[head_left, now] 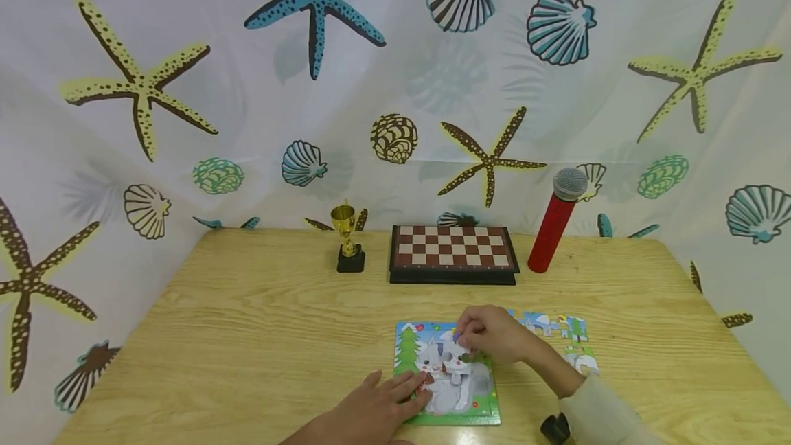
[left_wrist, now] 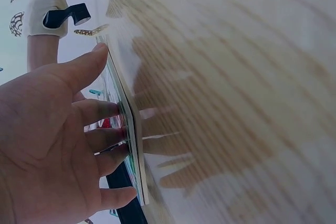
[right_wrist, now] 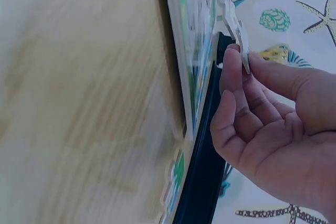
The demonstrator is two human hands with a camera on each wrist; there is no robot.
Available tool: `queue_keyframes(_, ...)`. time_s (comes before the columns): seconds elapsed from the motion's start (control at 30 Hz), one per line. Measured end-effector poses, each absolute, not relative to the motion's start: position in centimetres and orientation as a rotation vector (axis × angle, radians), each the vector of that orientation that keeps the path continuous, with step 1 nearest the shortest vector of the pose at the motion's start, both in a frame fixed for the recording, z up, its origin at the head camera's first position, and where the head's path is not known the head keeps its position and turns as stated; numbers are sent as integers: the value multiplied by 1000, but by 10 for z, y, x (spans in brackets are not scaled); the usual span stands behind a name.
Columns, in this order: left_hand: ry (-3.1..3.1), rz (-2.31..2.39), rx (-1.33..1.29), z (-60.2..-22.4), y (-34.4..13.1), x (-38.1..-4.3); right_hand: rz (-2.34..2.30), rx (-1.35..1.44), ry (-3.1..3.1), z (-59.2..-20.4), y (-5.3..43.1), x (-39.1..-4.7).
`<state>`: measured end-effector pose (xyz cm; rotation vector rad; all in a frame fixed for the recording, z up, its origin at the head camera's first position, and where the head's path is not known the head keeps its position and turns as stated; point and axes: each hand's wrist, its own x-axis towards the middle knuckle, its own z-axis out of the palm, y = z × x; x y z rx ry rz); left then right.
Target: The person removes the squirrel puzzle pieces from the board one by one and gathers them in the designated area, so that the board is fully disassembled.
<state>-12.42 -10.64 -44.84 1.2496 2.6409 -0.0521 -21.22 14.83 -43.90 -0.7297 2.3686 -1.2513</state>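
Observation:
A jigsaw puzzle board (head_left: 404,362) with a cartoon squirrel and a green border lies near the table's front edge. My left hand (head_left: 380,407) rests on its lower left part with the fingers spread; in the left wrist view the fingertips (left_wrist: 118,153) press over the board's edge. Above the upper right of the board, my right hand (head_left: 494,334) pinches a puzzle piece (right_wrist: 236,27) between thumb and fingers. The piece is tilted up off the board in the right wrist view. Part of the picture under the right hand is hidden.
Several loose puzzle pieces (head_left: 577,328) lie to the right of the board, partly behind the right forearm. Farther back stand a gold trophy cup (head_left: 346,232), a chessboard box (head_left: 454,253) and a red microphone (head_left: 552,232). A patterned cloth (head_left: 395,74) hangs behind the table.

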Motion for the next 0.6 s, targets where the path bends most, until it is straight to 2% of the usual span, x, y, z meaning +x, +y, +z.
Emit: queue_keyframes(0.6,2631,-9,1239,-447,-106,-124,-1177,-599,2437,-422,220,-219)
